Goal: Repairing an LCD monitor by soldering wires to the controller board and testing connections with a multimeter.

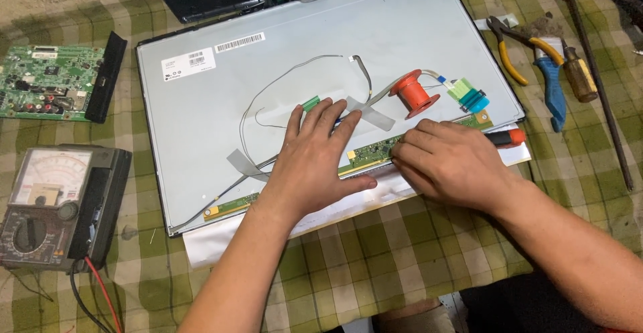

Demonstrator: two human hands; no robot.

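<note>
Hands meet over one narrow green circuit strip (375,151) along the display panel's (201,105) lower edge — its long axis climbing toward the right of the frame. Left hand (315,159) lies flat, fingers spread, holding nothing. Right hand (449,162) presses curled fingertips on the strip's right half, nearer — one orange-handled screwdriver (509,137) beneath it.

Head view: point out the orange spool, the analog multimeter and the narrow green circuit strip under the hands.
orange spool (413,93), head view, on its core between the flanges.
analog multimeter (48,202), head view, on its front face below the dial.
narrow green circuit strip (372,151), head view, on the bare stretch between the two hands.
</note>
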